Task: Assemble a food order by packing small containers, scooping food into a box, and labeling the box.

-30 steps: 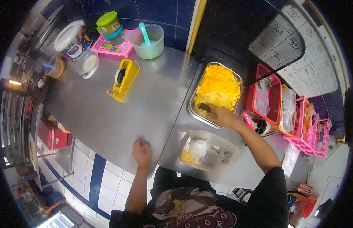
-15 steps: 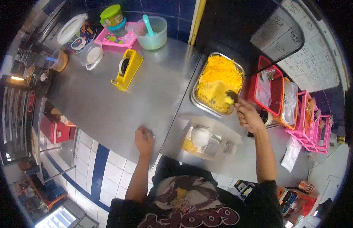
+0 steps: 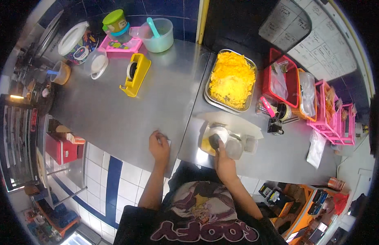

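My right hand (image 3: 225, 166) grips a dark spoon (image 3: 215, 141), its bowl over an open paper food box (image 3: 247, 125) on the counter. Inside that box are a white rice-like mound (image 3: 220, 132), yellow food (image 3: 206, 143) beside it and a clear small cup (image 3: 233, 148). Another clear cup (image 3: 250, 144) stands at the box's right end. Beyond the box, a metal tray (image 3: 209, 98) holds a heap of shredded yellow food (image 3: 232, 79). My left hand (image 3: 159, 148) rests at the counter's front edge, fingers curled, a small whitish patch beside it.
A yellow tape dispenser (image 3: 136, 77) stands left on the steel counter (image 3: 169, 94). Behind it are a pale green tub (image 3: 160, 41) and a pink tray (image 3: 120, 45). Right of the food tray sit a red basket (image 3: 293, 94), a pink-handled utensil (image 3: 267, 107) and pink racks (image 3: 324, 122).
My right hand has moved with the spoon from the metal tray down and left to the food box. The left hand has stayed at the counter edge. The view has shifted slightly.
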Motion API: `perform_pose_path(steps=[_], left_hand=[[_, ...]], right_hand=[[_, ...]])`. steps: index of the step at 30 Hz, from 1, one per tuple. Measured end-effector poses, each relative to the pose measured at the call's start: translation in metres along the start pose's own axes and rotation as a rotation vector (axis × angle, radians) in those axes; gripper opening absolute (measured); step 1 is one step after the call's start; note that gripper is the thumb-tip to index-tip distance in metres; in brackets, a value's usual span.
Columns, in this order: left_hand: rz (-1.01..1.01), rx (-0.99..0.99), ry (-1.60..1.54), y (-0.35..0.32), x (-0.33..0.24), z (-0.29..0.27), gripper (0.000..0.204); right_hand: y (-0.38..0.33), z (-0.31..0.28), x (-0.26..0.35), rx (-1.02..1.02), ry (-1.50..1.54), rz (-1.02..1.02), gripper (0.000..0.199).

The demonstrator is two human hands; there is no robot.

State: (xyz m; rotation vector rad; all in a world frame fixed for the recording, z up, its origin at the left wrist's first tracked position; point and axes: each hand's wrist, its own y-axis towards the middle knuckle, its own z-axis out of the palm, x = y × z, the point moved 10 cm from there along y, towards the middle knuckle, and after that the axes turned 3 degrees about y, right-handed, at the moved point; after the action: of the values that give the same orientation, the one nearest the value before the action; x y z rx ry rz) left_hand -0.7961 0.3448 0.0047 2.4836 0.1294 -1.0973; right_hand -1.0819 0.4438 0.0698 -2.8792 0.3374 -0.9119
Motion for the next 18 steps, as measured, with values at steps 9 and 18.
perform_pose_path(steps=[9, 18], left_hand=[[-0.054, 0.067, -0.232, 0.003, 0.017, 0.002, 0.019], [-0.193, 0.250, -0.476, -0.008, -0.060, -0.030, 0.021]], right_hand=[[0.025, -0.132, 0.017, -0.335, 0.143, -0.032, 0.061], [-0.021, -0.217, -0.006, -0.662, 0.094, 0.124, 0.029]])
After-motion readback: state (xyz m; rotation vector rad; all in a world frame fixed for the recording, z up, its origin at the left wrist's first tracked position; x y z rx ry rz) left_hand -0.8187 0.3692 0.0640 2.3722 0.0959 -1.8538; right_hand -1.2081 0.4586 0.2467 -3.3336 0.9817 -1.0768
